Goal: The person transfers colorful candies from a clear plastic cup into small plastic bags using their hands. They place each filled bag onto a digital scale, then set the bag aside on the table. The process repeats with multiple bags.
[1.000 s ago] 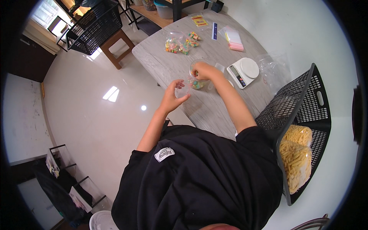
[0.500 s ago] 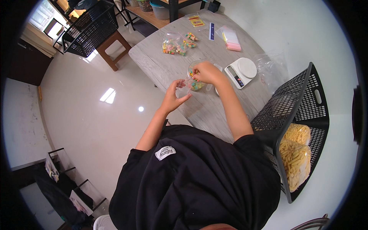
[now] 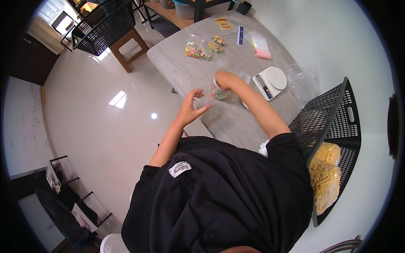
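Observation:
My left hand [image 3: 189, 108] holds a small clear plastic bag [image 3: 202, 101] with a pinkish edge, thumb and fingers spread around its mouth. Just right of it stands a clear round jar [image 3: 226, 96] with small pastel-coloured candies [image 3: 217, 93] inside. My right hand [image 3: 226, 80] reaches down into this jar, so its fingers are mostly hidden. Farther back on the table lie clear bags filled with similar candies [image 3: 196, 50]. A white kitchen scale [image 3: 271, 83] stands right of the jar.
A stack of pink-edged empty bags [image 3: 261, 46], a blue-and-white strip [image 3: 240, 35] and a yellow-red packet [image 3: 224, 23] lie at the back. At right, a black basket [image 3: 350, 139] holds bags of yellow snack sticks [image 3: 325, 185]. Another black basket [image 3: 103, 27] sits on a brown stool [image 3: 128, 50].
My right hand has gone from the jar's mouth deeper inside. My left hand keeps the bag in nearly the same place. The view has shifted slightly.

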`<control>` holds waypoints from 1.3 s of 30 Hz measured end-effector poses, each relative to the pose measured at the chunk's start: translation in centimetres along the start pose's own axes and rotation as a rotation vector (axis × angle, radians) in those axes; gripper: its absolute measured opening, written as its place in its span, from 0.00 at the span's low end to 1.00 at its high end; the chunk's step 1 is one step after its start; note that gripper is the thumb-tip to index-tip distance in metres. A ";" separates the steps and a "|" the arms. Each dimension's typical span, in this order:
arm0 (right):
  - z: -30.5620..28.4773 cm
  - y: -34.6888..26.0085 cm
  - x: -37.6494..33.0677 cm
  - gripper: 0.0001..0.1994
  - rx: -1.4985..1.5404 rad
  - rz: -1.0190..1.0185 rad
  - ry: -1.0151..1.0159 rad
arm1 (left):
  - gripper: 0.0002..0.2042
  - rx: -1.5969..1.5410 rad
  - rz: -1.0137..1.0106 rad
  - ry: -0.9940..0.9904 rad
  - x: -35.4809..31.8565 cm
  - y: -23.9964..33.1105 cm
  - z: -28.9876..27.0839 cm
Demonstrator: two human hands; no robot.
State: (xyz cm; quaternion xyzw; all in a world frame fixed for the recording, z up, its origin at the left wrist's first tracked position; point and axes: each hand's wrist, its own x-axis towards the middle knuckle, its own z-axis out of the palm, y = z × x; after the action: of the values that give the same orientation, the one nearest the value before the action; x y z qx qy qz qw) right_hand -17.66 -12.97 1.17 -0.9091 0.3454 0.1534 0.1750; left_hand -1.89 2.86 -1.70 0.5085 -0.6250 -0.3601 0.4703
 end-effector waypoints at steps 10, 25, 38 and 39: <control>0.0 0.2 -0.3 0.07 0.020 0.004 0.020 | 0.29 0.010 0.018 -0.004 0.4 -0.2 -0.1; 1.3 1.5 -0.1 0.05 0.140 -0.093 0.108 | 0.29 0.005 0.006 -0.035 0.4 0.0 0.4; -8.2 -4.8 -9.7 0.11 0.449 -0.111 0.342 | 0.29 0.008 0.013 -0.008 0.5 1.5 1.0; -7.7 -5.3 -9.8 0.12 0.419 -0.137 0.333 | 0.29 0.010 0.018 -0.010 0.6 1.9 1.1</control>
State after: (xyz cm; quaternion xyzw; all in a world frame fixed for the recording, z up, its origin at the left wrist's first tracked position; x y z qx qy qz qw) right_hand -19.81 -6.86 13.10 -0.8869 0.3315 -0.0852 0.3102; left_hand -3.47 2.67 -0.17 0.5032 -0.6337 -0.3552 0.4680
